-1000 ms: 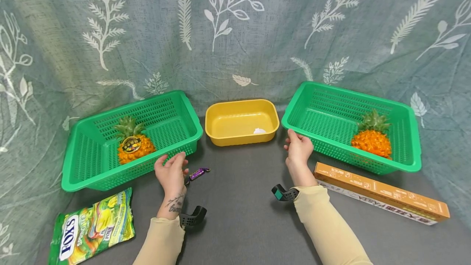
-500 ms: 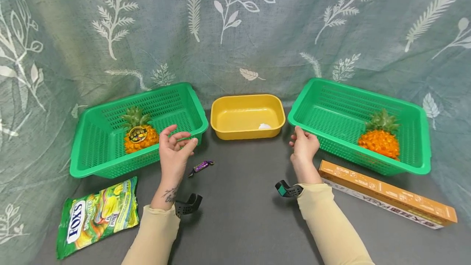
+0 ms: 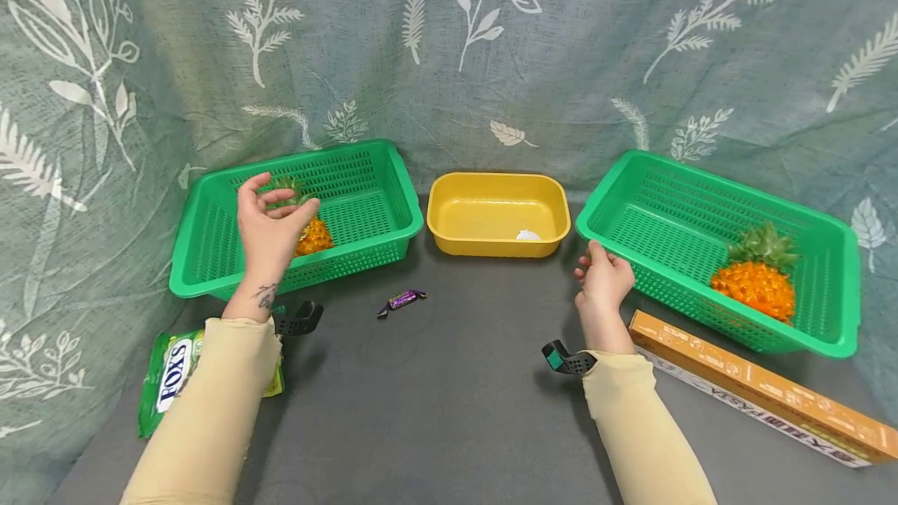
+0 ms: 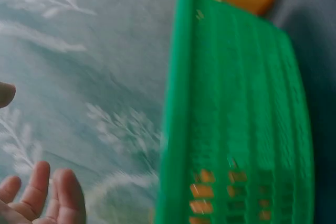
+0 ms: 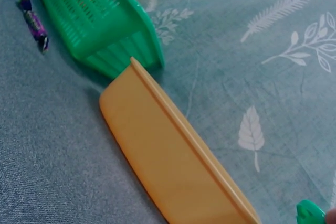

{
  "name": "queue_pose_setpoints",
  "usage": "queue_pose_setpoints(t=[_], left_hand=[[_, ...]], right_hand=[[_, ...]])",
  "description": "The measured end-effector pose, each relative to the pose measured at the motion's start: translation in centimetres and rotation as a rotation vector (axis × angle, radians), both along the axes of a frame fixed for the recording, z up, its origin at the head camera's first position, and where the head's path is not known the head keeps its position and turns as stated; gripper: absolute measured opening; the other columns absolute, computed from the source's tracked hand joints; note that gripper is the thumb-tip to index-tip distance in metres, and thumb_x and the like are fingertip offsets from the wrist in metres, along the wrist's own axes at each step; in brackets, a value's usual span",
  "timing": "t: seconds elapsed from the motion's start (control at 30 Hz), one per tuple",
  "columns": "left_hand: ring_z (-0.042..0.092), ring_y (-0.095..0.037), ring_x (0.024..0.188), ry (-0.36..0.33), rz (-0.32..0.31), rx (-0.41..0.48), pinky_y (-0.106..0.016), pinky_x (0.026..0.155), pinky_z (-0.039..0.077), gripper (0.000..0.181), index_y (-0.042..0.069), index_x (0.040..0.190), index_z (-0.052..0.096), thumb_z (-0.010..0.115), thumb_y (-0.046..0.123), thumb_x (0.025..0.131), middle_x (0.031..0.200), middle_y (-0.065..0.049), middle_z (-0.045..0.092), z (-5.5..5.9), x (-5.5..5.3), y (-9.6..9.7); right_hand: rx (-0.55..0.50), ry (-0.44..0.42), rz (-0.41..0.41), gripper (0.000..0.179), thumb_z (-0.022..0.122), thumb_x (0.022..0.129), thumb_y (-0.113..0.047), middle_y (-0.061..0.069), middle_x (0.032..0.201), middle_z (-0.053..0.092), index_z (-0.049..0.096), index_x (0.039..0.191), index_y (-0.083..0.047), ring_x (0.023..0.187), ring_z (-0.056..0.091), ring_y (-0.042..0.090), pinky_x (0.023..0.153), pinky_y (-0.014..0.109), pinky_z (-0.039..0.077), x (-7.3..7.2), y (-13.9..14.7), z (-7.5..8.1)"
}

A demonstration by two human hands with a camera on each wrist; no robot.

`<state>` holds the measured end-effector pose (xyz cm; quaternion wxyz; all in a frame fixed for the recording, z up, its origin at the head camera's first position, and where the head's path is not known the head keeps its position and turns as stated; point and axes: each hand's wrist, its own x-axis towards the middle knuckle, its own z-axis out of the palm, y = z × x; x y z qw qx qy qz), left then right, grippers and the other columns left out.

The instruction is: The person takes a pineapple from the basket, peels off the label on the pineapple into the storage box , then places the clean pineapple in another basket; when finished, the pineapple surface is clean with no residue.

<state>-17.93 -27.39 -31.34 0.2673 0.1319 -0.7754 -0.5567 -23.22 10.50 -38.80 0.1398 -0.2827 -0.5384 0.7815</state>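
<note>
Scrap [image 3: 528,234] in tub [image 3: 494,246] shows in head view only; my left hand [image 3: 269,226], loose-fingered, part-hides pineapple [image 3: 316,238]; right hand [image 3: 605,280], grip unclear, meets basket [image 3: 666,284]; candy [image 3: 403,299] between.

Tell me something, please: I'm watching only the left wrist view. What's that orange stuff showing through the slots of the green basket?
Observer: A pineapple; the head view shows it lying inside the left green basket.
Visitor: And the purple bit cut off at my top right corner?
Observer: That's one end of a small purple twist-wrapped piece, lying whole on the grey table.
Visitor: Where's the other hand, then?
Observer: The right hand is at the near left corner of a second green basket; whether it grips the rim, I can't tell.
</note>
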Motion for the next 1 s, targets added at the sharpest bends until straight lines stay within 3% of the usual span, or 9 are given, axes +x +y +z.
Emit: queue_pose_setpoints(t=[0.13, 0.3, 0.4, 0.53, 0.67, 0.83, 1.0], left_hand=[[0.048, 0.001, 0.083, -0.142, 0.036, -0.066, -0.022, 0.074, 0.043, 0.068, 0.015, 0.139, 0.029, 0.066, 0.028, 0.083, 0.107, 0.006, 0.047, -0.3, -0.8, -1.6], [0.045, -0.020, 0.103, -0.277, 0.040, -0.111, -0.031, 0.078, 0.039, 0.075, 0.012, 0.142, 0.024, 0.063, 0.038, 0.084, 0.132, -0.012, 0.041, -0.8, -1.4, -2.6], [0.039, -0.032, 0.117, -0.356, -0.011, -0.099, -0.038, 0.081, 0.039, 0.080, 0.008, 0.144, 0.020, 0.061, 0.042, 0.084, 0.140, -0.020, 0.032, -1.1, -1.7, -2.9], [0.032, -0.040, 0.126, -0.440, -0.071, -0.086, -0.047, 0.091, 0.038, 0.084, 0.006, 0.146, 0.016, 0.061, 0.043, 0.084, 0.146, -0.024, 0.020, -1.6, -2.1, -3.3], [0.020, -0.043, 0.132, -0.531, -0.108, -0.130, -0.054, 0.098, 0.033, 0.092, 0.006, 0.148, 0.012, 0.062, 0.047, 0.083, 0.150, -0.026, 0.008, -1.8, -2.4, -3.6], [0.001, -0.048, 0.136, -0.670, -0.222, -0.196, -0.059, 0.103, 0.026, 0.099, 0.002, 0.148, 0.002, 0.065, 0.041, 0.082, 0.149, -0.030, -0.005, -1.5, -2.7, -3.9], [0.006, -0.050, 0.135, -0.748, -0.330, -0.251, -0.060, 0.103, 0.025, 0.102, 0.000, 0.147, -0.005, 0.068, 0.031, 0.082, 0.149, -0.033, -0.001, -1.0, -2.9, -4.3]], right_hand=[[0.004, -0.007, -0.004, 0.016, 0.059, 0.091, -0.021, -0.001, 0.077, 0.052, 0.047, 0.084, -0.012, 0.056, 0.051, 0.005, 0.047, 0.016, 0.043, 0.1, 0.2, -0.1], [0.001, -0.007, -0.007, 0.017, 0.059, 0.091, -0.021, -0.001, 0.078, 0.052, 0.047, 0.083, -0.012, 0.057, 0.051, 0.006, 0.047, 0.016, 0.042, 0.1, 0.4, -0.2], [-0.005, -0.004, -0.011, 0.017, 0.058, 0.091, -0.020, 0.000, 0.079, 0.052, 0.047, 0.083, -0.011, 0.058, 0.051, 0.006, 0.047, 0.015, 0.042, 0.1, 0.4, -0.3], [-0.004, -0.002, -0.006, 0.015, 0.058, 0.091, -0.020, -0.001, 0.079, 0.053, 0.048, 0.085, -0.012, 0.058, 0.051, 0.005, 0.047, 0.015, 0.042, 0.0, 0.4, -0.3], [-0.007, 0.009, 0.004, 0.014, 0.058, 0.091, -0.019, 0.000, 0.080, 0.052, 0.048, 0.085, -0.011, 0.058, 0.051, 0.005, 0.047, 0.015, 0.042, -0.2, 0.3, -0.3], [-0.022, 0.020, 0.007, 0.016, 0.058, 0.091, -0.019, 0.001, 0.081, 0.053, 0.047, 0.083, -0.011, 0.057, 0.051, 0.004, 0.046, 0.015, 0.041, -0.3, 0.3, -0.3], [-0.020, 0.020, 0.018, 0.016, 0.058, 0.091, -0.019, 0.000, 0.081, 0.052, 0.047, 0.083, -0.011, 0.057, 0.050, 0.004, 0.047, 0.016, 0.042, -0.2, 0.3, -0.1]])
